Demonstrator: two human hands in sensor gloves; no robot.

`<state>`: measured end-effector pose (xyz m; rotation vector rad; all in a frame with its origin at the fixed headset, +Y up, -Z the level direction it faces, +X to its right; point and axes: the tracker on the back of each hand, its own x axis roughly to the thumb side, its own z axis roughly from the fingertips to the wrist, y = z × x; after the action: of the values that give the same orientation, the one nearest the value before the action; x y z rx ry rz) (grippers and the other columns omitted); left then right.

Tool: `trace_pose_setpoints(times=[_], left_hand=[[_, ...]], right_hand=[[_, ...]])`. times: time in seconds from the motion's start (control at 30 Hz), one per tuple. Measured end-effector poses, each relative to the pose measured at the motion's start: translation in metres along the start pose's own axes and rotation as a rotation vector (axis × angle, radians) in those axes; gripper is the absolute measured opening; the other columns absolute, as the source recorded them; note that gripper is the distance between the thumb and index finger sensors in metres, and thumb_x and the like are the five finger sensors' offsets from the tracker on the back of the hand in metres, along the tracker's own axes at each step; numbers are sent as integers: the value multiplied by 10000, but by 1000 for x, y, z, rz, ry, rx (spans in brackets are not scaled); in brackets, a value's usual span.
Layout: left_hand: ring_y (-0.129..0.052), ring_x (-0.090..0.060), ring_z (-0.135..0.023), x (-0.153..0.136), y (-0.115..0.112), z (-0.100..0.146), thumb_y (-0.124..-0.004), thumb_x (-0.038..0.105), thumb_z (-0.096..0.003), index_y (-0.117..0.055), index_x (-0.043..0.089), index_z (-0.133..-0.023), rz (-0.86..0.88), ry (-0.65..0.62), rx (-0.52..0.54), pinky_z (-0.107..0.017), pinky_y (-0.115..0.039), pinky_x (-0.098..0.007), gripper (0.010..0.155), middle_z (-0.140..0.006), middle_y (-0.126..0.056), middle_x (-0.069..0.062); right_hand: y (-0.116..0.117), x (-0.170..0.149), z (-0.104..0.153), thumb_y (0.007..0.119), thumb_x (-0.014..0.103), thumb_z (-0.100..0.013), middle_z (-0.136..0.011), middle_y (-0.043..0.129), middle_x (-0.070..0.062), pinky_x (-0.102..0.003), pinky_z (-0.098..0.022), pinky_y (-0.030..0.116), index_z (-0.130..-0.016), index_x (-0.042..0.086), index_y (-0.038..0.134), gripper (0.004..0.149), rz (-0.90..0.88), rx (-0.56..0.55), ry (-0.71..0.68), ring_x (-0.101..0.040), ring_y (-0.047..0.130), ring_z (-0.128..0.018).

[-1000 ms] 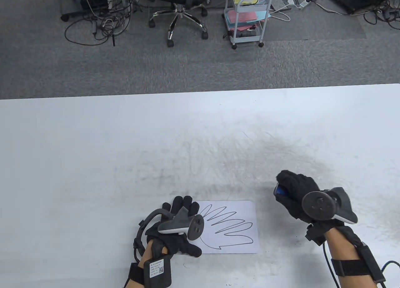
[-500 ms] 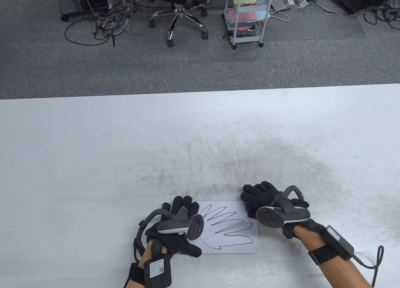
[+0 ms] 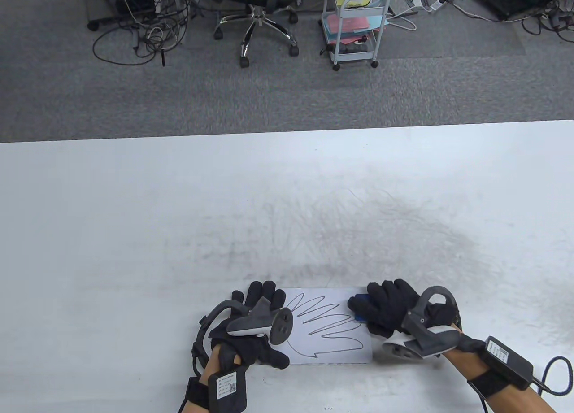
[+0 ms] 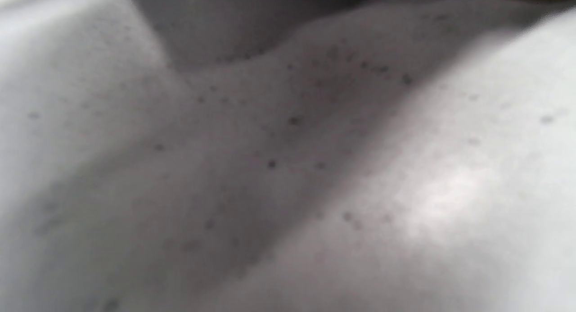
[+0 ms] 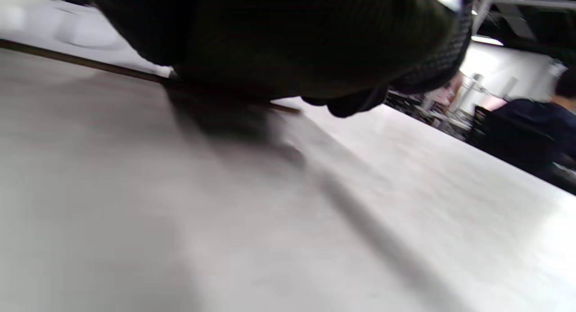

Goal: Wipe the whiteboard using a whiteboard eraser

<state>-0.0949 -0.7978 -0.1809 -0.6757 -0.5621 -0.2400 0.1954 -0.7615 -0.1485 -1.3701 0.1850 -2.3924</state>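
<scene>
A small white whiteboard (image 3: 334, 341) with a black hand outline drawn on it lies near the table's front edge. My left hand (image 3: 255, 323) rests flat on its left edge, fingers spread. My right hand (image 3: 388, 312) grips a blue whiteboard eraser (image 3: 360, 302) and holds it down at the board's right edge; only a sliver of the eraser shows. In the right wrist view the gloved right hand (image 5: 279, 42) lies low over the board's edge (image 5: 81, 62). The left wrist view shows only a blurred table surface.
The white table (image 3: 179, 206) carries grey marker smudges (image 3: 381, 224) beyond the board. Past the far table edge stand an office chair (image 3: 258, 14), a white trolley (image 3: 356, 23) and floor cables.
My right hand carried the eraser from the table on the right leftward and down onto the board's right edge. My left hand stayed still.
</scene>
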Motion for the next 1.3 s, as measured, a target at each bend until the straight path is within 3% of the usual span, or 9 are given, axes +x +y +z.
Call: trace_pose_setpoints(times=[0.13, 0.27, 0.4, 0.53, 0.67, 0.83, 1.03, 1.2, 1.3], left_hand=[[3, -538, -1025, 0, 0, 0, -569, 803, -246, 91, 78, -1069, -1, -1, 1, -734, -240, -715, 1280, -1104, 132, -265], [3, -544, -1021, 0, 0, 0, -577, 801, -249, 88, 74, -1070, 1, -9, -1, -733, -240, -718, 1283, -1103, 131, -272], [-1, -554, -1016, 0, 0, -1, -599, 802, -239, 86, 63, -1070, -1, -20, -6, -733, -242, -718, 1306, -1100, 129, -284], [1, -554, -1014, 0, 0, -1, -612, 802, -228, 90, 60, -1068, -6, -24, -11, -733, -242, -718, 1323, -1097, 132, -287], [0, -550, -1016, 0, 0, -1, -607, 801, -220, 91, 65, -1068, -6, -17, -4, -734, -242, -713, 1322, -1099, 130, -281], [-2, -549, -1017, 0, 0, 0, -597, 802, -211, 90, 67, -1069, -12, -11, 3, -734, -244, -712, 1322, -1082, 136, -300], [-13, -568, -1018, 1, 0, 0, -592, 804, -206, 91, 67, -1068, -23, -2, -1, -727, -235, -724, 1324, -1085, 117, -330], [-1, -573, -1007, 0, 0, -1, -599, 806, -220, 99, 57, -1063, -15, -18, -10, -730, -239, -724, 1325, -1083, 124, -331], [-1, -576, -1002, 0, 0, -1, -601, 807, -223, 101, 50, -1060, -19, -24, -17, -729, -240, -724, 1329, -1079, 125, -336]], right_hand=[[-16, 31, 23, 688, 581, -586, -1027, 860, -198, -521, -558, 878, -1111, 243, 599, 631, -29, 10, -44, -364, 968, -726], [-22, 42, 29, 667, 580, -592, -1042, 838, -195, -522, -576, 867, -1119, 257, 583, 624, -24, 36, -58, -362, 953, -750], [-16, 24, 11, 666, 538, -599, -1116, 755, -200, -583, -665, 784, -1139, 283, 536, 611, -80, 110, 27, -399, 876, -863], [-2, -18, -29, 664, 498, -613, -1181, 664, -194, -630, -742, 678, -1155, 309, 482, 602, -138, 241, 213, -429, 778, -958], [6, -38, -50, 668, 497, -604, -1164, 693, -188, -626, -729, 695, -1145, 312, 500, 596, -127, 220, 257, -422, 803, -941], [-9, -1, -23, 649, 498, -610, -1145, 713, -219, -619, -694, 733, -1146, 288, 521, 590, -50, 170, 130, -427, 834, -905], [-33, 53, 19, 607, 480, -628, -1158, 694, -247, -627, -694, 733, -1170, 261, 497, 595, -50, 196, 10, -442, 825, -914], [-32, 47, 9, 615, 472, -626, -1178, 665, -241, -646, -720, 694, -1172, 277, 483, 595, -68, 231, 41, -450, 793, -948], [-20, 16, -18, 618, 450, -633, -1206, 622, -244, -669, -747, 651, -1177, 281, 459, 592, -93, 284, 161, -469, 747, -988]])
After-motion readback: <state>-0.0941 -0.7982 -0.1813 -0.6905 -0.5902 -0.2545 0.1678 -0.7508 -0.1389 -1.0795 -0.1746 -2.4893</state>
